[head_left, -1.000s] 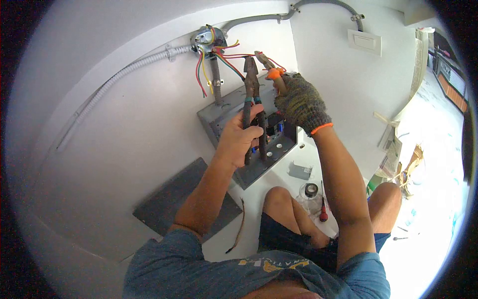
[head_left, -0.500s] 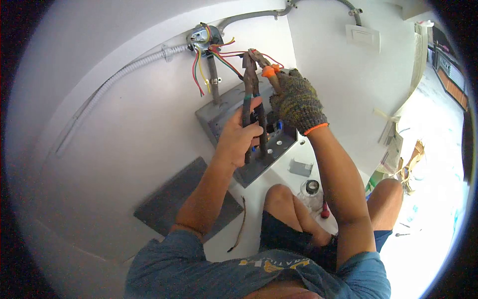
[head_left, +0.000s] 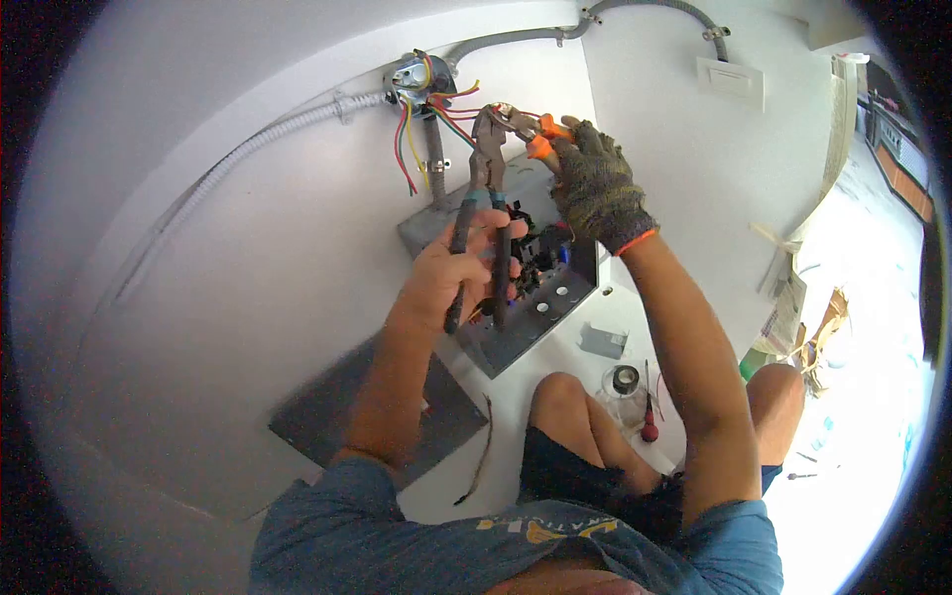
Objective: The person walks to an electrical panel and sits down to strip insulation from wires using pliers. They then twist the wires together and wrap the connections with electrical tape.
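Bare, my left hand (head_left: 451, 273) grips the dark handles of large pliers (head_left: 487, 154), their jaws pointing up. In a knitted work glove, my right hand (head_left: 598, 185) holds orange-handled pliers (head_left: 541, 139). Both tool heads meet at the wires, near the end of red wires (head_left: 466, 111); the exact contact is too small to make out. These wires come from a round metal junction box (head_left: 412, 79) on the wall. Other red, green and yellow wires (head_left: 405, 149) hang loose from it. Below my hands lies an open grey metal enclosure (head_left: 496, 342) with black and blue parts inside.
Grey conduit (head_left: 506, 43) and white corrugated conduit (head_left: 258, 134) run along the wall. A white switch plate (head_left: 731, 82) is at right. By my legs are a roll of black tape (head_left: 625, 378), a screwdriver (head_left: 650, 426) and a small grey plate (head_left: 602, 341). A dark panel (head_left: 327, 407) lies at left.
The handles of the large pliers have spread and shifted left with my left hand. The orange-handled pliers have tilted more sideways, and their handles show apart.
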Action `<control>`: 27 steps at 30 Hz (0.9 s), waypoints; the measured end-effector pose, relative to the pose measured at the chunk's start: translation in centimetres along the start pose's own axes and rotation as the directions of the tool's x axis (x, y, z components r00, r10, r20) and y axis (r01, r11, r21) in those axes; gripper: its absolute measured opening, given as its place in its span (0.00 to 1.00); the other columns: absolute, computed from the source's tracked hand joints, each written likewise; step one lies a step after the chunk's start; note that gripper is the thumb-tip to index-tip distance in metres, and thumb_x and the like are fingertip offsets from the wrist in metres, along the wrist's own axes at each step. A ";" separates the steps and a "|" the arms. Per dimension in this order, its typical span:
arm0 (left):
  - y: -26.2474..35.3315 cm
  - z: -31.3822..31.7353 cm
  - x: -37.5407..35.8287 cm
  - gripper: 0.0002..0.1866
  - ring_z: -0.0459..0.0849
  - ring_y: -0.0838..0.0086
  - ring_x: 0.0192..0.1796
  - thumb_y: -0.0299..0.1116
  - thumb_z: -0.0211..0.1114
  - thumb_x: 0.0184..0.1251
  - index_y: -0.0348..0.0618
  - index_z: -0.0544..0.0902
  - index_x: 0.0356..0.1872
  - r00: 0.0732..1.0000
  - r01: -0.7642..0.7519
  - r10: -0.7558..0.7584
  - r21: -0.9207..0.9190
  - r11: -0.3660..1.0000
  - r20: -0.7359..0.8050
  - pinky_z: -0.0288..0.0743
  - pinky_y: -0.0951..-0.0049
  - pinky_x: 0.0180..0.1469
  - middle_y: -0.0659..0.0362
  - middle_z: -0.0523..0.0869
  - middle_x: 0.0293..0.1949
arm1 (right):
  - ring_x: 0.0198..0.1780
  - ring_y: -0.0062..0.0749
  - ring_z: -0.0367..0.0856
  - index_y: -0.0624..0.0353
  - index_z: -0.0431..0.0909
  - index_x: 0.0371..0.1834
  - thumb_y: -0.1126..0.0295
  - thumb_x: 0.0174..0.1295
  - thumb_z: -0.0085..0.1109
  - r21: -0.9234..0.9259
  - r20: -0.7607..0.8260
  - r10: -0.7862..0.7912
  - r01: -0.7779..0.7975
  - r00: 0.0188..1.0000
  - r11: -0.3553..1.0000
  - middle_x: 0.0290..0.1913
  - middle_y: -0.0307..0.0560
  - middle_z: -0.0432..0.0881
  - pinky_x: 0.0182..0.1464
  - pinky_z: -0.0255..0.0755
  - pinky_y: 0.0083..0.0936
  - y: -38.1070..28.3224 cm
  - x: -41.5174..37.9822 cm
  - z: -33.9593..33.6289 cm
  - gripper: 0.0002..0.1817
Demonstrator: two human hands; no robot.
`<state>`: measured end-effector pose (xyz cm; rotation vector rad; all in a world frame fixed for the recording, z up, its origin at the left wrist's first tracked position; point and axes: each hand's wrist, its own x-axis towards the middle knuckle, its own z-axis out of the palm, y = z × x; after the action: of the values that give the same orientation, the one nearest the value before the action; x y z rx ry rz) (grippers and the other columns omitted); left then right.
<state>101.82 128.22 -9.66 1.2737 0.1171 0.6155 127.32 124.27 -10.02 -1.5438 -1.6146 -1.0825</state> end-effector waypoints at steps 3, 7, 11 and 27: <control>1.3 -2.1 -0.5 0.33 0.83 0.60 0.46 0.10 0.50 0.48 0.42 0.74 0.60 0.998 0.048 -0.051 0.062 0.997 0.040 0.82 0.57 0.44 0.47 0.75 0.63 | 0.73 0.59 0.62 0.49 0.72 0.66 0.68 0.49 0.68 -0.087 -0.060 -0.038 0.033 0.997 0.996 0.73 0.54 0.63 0.69 0.62 0.57 1.3 1.8 0.2 0.35; 2.1 -5.0 -0.3 0.33 0.88 0.55 0.43 0.14 0.54 0.43 0.42 0.76 0.58 0.992 0.060 -0.072 0.110 0.992 0.105 0.86 0.54 0.39 0.41 0.78 0.62 | 0.72 0.59 0.63 0.48 0.71 0.68 0.66 0.50 0.68 -0.133 -0.069 -0.218 0.208 0.973 0.969 0.74 0.54 0.60 0.73 0.56 0.57 3.8 4.1 -0.2 0.37; 2.6 -4.7 -0.3 0.31 0.86 0.58 0.44 0.12 0.52 0.43 0.42 0.76 0.55 0.984 0.082 -0.101 0.131 0.988 0.145 0.84 0.55 0.40 0.43 0.77 0.61 | 0.63 0.54 0.71 0.48 0.76 0.64 0.66 0.49 0.67 -0.129 -0.069 -0.205 0.195 0.976 0.972 0.64 0.51 0.70 0.63 0.67 0.54 2.9 4.9 -0.9 0.33; 1.2 -3.6 -0.4 0.24 0.84 0.62 0.43 0.12 0.51 0.49 0.39 0.77 0.50 0.995 0.084 -0.092 0.170 0.982 0.040 0.82 0.60 0.40 0.48 0.78 0.55 | 0.59 0.55 0.71 0.45 0.76 0.61 0.69 0.47 0.67 0.014 0.170 0.050 -0.053 0.984 0.999 0.58 0.52 0.69 0.57 0.72 0.48 -0.9 2.2 0.3 0.32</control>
<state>99.56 131.28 -9.76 1.4381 0.1885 0.5068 126.23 125.61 -8.33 -1.6952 -1.6822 -0.9272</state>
